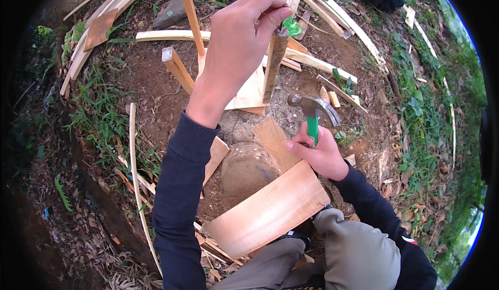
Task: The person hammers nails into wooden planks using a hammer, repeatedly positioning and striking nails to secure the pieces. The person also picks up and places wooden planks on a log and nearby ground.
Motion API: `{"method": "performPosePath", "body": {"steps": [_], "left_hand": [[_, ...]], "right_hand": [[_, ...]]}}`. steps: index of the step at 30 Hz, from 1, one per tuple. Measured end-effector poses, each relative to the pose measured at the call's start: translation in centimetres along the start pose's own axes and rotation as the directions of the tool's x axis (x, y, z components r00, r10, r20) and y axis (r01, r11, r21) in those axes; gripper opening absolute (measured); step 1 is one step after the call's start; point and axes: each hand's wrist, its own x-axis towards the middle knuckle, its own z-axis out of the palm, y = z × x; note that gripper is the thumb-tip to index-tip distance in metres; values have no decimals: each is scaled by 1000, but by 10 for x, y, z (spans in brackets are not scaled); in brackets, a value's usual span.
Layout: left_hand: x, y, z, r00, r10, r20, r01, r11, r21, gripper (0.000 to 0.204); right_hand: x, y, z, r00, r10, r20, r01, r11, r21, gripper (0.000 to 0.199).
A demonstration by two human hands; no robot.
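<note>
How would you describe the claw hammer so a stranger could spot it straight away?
Find the person's grey-trousered right knee near the bottom edge. Above it in the picture, just past a broad pale board, the right hand grips the claw hammer. Its green handle and curved metal claw set it apart from the bare wooden strip nearby.

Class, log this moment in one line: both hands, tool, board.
left hand: raised near post, pinched | right hand: gripping hammer | board: by knees
</note>
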Motion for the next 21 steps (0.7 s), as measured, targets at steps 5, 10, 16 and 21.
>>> {"method": "performPosePath", "body": {"steps": [5, 10, 16, 21], "left_hand": [[3, -2, -4, 1000, 1, 14, -1, 1000, -17, 15], [2, 1, -5, 996, -66, 57, 69, 996, -52, 15], [2, -3, -6, 992, -89, 84, 96, 992, -84, 16], [-1, -7, -1, 967, -195, 166, 206, 977, -54, 15]], "right_hand": [[-2, -28, -15, 1000, -4, -30, 3, 999, -45, 45], [-3, -66, -25, 991, -77, -111, 68, 994, -82, 43], [5, -106, -29, 973, -132, -191, 138, 990, 16, 45], [22, -141, -37, 937, -243, -250, 270, 959, 82, 42]]}}
